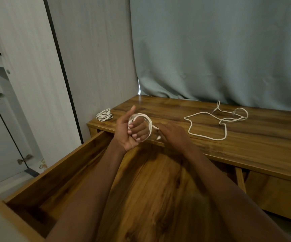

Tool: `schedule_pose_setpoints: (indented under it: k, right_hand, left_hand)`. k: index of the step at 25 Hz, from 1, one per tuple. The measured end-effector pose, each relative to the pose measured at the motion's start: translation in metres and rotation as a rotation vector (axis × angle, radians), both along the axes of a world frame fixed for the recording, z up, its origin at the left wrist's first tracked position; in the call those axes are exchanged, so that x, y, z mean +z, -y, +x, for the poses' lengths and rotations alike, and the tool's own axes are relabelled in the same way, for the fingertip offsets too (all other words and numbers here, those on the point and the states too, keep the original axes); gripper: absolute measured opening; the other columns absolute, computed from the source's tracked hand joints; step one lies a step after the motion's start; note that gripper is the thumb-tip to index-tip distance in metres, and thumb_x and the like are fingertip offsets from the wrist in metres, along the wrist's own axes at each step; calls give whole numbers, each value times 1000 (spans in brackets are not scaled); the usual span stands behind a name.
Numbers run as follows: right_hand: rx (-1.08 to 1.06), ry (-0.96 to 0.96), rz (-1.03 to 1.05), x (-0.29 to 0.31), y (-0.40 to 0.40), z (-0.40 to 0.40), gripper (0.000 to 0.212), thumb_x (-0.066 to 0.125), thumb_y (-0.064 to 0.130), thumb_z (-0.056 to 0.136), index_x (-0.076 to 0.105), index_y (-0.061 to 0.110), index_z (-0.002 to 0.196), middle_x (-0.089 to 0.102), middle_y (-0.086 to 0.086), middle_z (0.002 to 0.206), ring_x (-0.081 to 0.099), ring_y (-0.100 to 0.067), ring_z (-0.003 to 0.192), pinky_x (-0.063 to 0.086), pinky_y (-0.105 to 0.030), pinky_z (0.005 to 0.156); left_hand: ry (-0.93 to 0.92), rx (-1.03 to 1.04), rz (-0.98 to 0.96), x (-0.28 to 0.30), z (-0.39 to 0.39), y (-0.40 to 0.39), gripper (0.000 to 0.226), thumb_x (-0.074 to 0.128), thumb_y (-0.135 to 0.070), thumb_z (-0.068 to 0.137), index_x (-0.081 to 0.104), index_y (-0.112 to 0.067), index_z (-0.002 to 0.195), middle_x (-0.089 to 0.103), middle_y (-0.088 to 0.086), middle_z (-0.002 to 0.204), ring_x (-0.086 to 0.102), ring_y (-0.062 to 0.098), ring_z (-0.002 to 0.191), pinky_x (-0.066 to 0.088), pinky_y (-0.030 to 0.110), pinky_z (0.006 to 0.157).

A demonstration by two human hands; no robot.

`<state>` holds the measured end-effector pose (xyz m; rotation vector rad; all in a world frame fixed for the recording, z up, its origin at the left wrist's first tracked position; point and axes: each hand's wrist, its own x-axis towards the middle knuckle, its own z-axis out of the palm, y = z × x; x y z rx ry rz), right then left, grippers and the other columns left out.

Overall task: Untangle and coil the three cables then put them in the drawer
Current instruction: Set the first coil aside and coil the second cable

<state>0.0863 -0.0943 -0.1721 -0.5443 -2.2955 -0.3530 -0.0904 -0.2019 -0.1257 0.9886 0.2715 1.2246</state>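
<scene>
A white cable (142, 125) is being wound in loops around the fingers of the left hand (129, 131), which is curling shut on it above the table's (246, 145) front edge, while the right hand (171, 132) is pinching the cable's free end. A finished coil (104, 115) is lying at the table's left corner; a loose cable (216, 123) is sprawling toward the back edge. The open drawer (57, 170) is waiting below. The loops could spring off if the grip slackens. No writing is legible.
</scene>
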Motion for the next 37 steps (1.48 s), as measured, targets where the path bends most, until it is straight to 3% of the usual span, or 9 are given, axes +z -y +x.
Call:
schedule_pose_setpoints:
  k: [4, 9, 12, 15, 21, 24, 28, 33, 37]
  right_hand:
    - [78, 121, -166, 0, 20, -21, 42, 31, 45, 97, 57, 28, 125, 75, -4, 99, 68, -27, 80, 51, -37, 65]
    - [45, 236, -340, 11, 35, -31, 34, 54, 31, 83, 65, 34, 116, 74, 1, 94, 65, -20, 82, 41, -30, 66]
    - [48, 97, -635, 14, 35, -27, 22, 59, 28, 88, 74, 33, 104, 74, 10, 83, 62, 0, 66, 43, -26, 61]
    - [185, -139, -967, 15, 29, -22, 18, 62, 25, 93, 74, 28, 106, 75, 5, 92, 69, -8, 78, 58, -40, 74]
    - [514, -224, -1304, 25, 32, -22, 47, 62, 24, 70, 61, 24, 117, 58, -9, 85, 53, -16, 67, 46, -27, 55]
    - [514, -222, -1382, 32, 33, -19, 30, 55, 15, 72, 65, 14, 100, 61, -8, 81, 49, -10, 52, 38, -21, 41]
    - [456, -243, -1341, 37, 24, -6, 21, 56, 29, 83, 66, 13, 73, 61, -12, 75, 44, -13, 47, 29, -20, 36]
    - [513, -492, -1624, 46, 15, 17, 24, 53, 17, 97, 69, 7, 81, 61, -7, 73, 56, -13, 53, 41, -18, 40]
    - [688, -572, -1680, 42, 5, 25, 34, 51, 4, 85, 73, 0, 110, 73, -17, 96, 71, -26, 87, 57, -30, 75]
  left_hand:
    - [263, 437, 84, 5, 4, -3, 51, 40, -24, 100, 40, -19, 50, 31, -4, 38, 29, 11, 37, 23, 26, 44]
    - [358, 850, -25, -1, 1, -5, 44, 45, -27, 101, 43, -19, 58, 36, -4, 44, 34, 11, 43, 32, 27, 49]
    - [352, 923, -54, -3, -4, -4, 43, 47, -29, 101, 43, -18, 60, 38, -4, 46, 35, 12, 46, 33, 27, 51]
    - [322, 1058, -114, -5, -8, -4, 43, 48, -35, 103, 48, -17, 65, 42, -2, 51, 40, 12, 49, 37, 28, 55]
    - [-551, 1421, -140, -21, -2, -7, 61, 36, -64, 98, 54, -12, 70, 51, 4, 62, 47, 13, 56, 39, 28, 57]
    - [-981, 1353, -5, -36, -6, -16, 85, 23, -87, 83, 52, -9, 65, 49, 8, 59, 48, 18, 56, 41, 36, 60]
    - [-1509, 1100, 216, -44, -14, -25, 85, 28, -88, 76, 52, -6, 69, 52, 11, 68, 55, 29, 69, 47, 44, 75]
    - [-1726, 786, 261, -45, -1, -23, 49, 74, -58, 79, 57, -12, 75, 52, 1, 77, 50, 13, 67, 42, 30, 60]
    - [-1757, 943, 436, -50, -2, -24, 35, 50, -46, 99, 60, -14, 86, 55, -1, 83, 58, 19, 80, 47, 33, 71]
